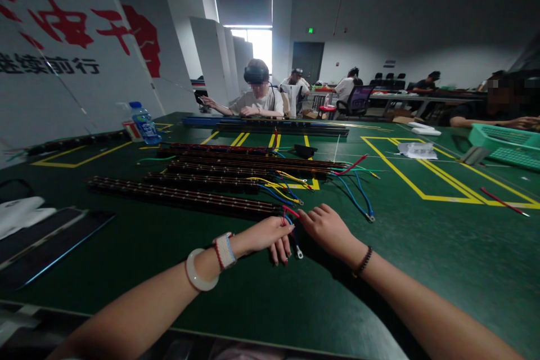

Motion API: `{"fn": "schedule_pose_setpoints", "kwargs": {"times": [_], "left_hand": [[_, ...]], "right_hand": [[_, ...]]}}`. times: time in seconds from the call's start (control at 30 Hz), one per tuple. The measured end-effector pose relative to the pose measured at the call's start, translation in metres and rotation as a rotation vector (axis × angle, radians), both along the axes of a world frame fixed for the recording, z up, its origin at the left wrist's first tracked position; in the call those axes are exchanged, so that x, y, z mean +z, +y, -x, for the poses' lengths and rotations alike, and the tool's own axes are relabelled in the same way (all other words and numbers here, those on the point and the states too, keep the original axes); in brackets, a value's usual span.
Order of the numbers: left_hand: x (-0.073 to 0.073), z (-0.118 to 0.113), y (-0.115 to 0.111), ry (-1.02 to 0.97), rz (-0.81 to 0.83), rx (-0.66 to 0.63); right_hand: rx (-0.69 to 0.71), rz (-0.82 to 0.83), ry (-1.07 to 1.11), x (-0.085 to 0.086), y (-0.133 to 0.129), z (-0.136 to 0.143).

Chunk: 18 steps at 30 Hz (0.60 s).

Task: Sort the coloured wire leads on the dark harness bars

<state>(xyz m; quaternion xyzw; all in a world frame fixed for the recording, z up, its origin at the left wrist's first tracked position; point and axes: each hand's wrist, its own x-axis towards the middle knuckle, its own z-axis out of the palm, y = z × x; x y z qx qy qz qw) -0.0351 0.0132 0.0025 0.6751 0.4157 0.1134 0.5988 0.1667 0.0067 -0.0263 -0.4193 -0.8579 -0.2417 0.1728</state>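
Note:
My left hand point(270, 236) is closed at the near end of the closest black strip point(189, 197), its thumb laid over the wires there. A blue wire point(289, 219) runs past that thumb and down to a metal ring terminal point(299, 253). From the same strip end a red wire point(291, 212) reaches over to my right hand point(327, 230), whose curled fingers pinch its tip. Parts of the wires are covered by my fingers. Behind lie several more long strips point(244, 166) with reddish lines along them. Yellow wires point(274, 183) and blue wires point(358, 197) with ring terminals come off their ends.
Yellow tape point(451, 199) marks the green table. A loose red wire point(502, 201), a green basket point(506, 143) and a plastic bag point(417, 150) are on the right. A blue bottle point(145, 124) stands back left, a dark panel point(50, 242) nearer. A person point(257, 95) sits opposite.

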Motion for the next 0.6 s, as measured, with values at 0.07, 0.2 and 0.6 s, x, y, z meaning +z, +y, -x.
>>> {"fn": "schedule_pose_setpoints", "kwargs": {"times": [0.07,0.2,0.6], "left_hand": [[0.001,-0.002,-0.003,-0.039,0.002,0.021],[0.002,-0.008,-0.009,-0.116,0.042,0.097],[0.006,-0.011,-0.014,-0.27,0.112,0.225]], "right_hand": [[-0.003,0.008,0.006,0.001,0.0,0.0],[-0.008,0.054,0.035,0.003,-0.002,0.002],[-0.001,0.179,0.161,0.009,-0.009,0.005]]}}
